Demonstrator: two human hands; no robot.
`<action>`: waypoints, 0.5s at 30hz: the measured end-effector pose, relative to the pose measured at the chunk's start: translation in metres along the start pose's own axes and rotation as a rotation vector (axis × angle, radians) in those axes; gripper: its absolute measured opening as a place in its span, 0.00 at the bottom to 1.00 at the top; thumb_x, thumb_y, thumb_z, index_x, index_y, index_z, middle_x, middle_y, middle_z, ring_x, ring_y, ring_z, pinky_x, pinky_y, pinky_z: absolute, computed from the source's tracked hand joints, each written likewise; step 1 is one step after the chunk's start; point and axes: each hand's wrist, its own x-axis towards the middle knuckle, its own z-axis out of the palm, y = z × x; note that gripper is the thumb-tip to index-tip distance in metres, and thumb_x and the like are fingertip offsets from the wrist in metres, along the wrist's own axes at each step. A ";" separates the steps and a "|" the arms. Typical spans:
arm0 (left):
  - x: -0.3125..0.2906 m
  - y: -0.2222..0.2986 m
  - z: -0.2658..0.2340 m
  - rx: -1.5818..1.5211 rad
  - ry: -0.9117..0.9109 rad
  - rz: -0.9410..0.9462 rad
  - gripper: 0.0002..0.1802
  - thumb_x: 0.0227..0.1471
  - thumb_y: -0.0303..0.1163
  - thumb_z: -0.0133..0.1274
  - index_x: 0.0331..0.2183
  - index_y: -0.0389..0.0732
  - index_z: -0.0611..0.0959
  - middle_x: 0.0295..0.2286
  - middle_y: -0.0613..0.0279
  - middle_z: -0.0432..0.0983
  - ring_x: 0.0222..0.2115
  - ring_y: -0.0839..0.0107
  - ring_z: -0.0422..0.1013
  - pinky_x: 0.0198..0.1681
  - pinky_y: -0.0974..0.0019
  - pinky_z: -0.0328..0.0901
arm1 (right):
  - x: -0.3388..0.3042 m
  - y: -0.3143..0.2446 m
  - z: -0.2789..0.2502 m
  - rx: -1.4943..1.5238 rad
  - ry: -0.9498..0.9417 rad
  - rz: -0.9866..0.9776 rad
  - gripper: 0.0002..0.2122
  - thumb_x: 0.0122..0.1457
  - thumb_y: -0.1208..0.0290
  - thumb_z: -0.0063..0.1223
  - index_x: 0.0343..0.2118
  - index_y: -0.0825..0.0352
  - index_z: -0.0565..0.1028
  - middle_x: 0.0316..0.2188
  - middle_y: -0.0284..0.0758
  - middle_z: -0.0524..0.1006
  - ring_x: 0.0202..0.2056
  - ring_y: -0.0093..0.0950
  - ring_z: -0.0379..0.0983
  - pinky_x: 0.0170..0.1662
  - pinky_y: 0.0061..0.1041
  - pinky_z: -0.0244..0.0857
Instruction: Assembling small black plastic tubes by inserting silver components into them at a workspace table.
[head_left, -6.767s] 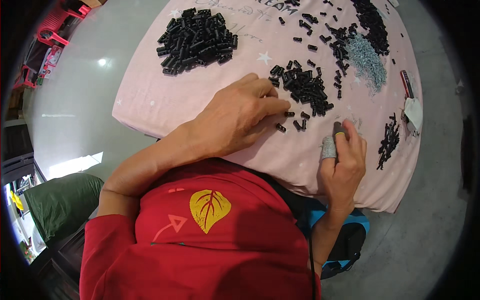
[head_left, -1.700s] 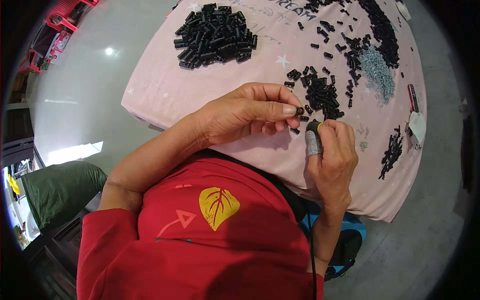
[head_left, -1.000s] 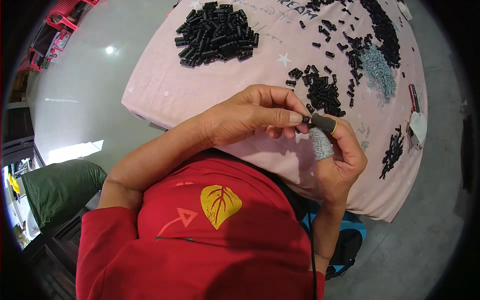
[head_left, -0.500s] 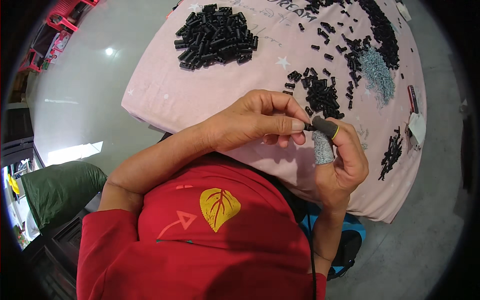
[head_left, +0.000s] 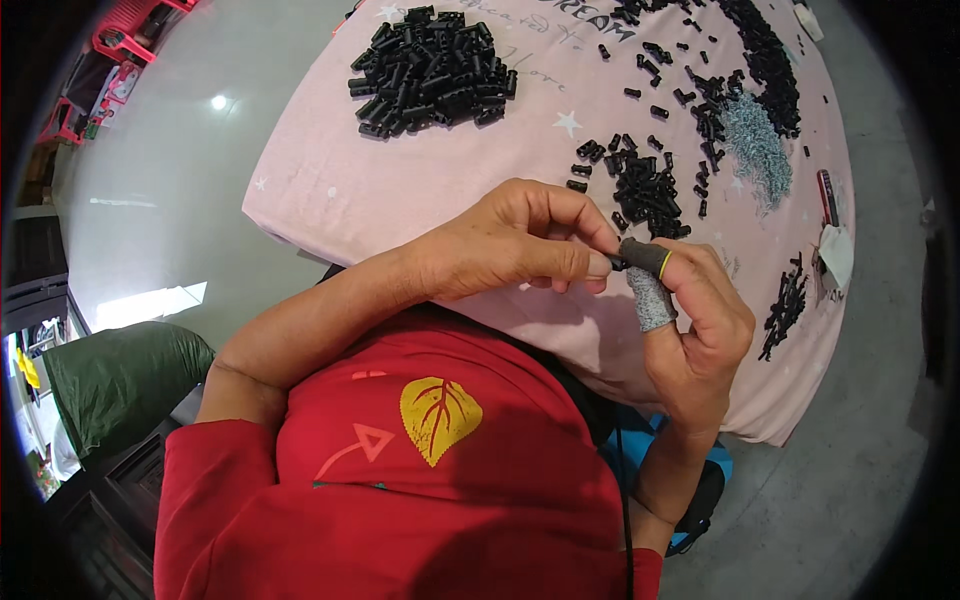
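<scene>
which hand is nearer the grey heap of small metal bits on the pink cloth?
Right. The right hand sits just below the grey heap, fingertips toward it. The left hand lies farther left, meeting the right at its fingertips over the pink cloth.

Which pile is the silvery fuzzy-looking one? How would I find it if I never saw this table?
Start at the pink cloth covering the table and look toward its far right side. There, beside a long band of black pieces, lies the silvery-grey heap. It is the only pale, glinting pile; every other pile on the cloth is black.
</scene>
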 end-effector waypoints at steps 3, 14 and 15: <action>0.000 0.002 0.001 0.002 0.009 -0.012 0.10 0.59 0.28 0.62 0.43 0.38 0.84 0.34 0.61 0.85 0.29 0.83 0.74 0.33 0.78 0.67 | 0.003 0.001 -0.003 -0.051 -0.031 -0.044 0.16 0.44 0.89 0.57 0.39 0.73 0.80 0.35 0.43 0.80 0.34 0.39 0.77 0.38 0.31 0.72; -0.001 0.000 0.002 0.020 0.091 0.010 0.11 0.61 0.31 0.61 0.43 0.37 0.85 0.32 0.63 0.84 0.27 0.84 0.71 0.32 0.79 0.66 | 0.016 -0.006 -0.001 -0.125 -0.083 -0.068 0.16 0.41 0.90 0.53 0.37 0.73 0.78 0.34 0.44 0.79 0.35 0.43 0.77 0.38 0.34 0.72; -0.001 0.000 0.002 0.018 0.092 0.007 0.11 0.61 0.31 0.61 0.43 0.37 0.85 0.32 0.63 0.84 0.27 0.84 0.71 0.32 0.79 0.66 | 0.017 -0.007 -0.002 -0.124 -0.085 -0.065 0.16 0.41 0.90 0.53 0.37 0.73 0.78 0.34 0.44 0.79 0.35 0.43 0.77 0.38 0.34 0.72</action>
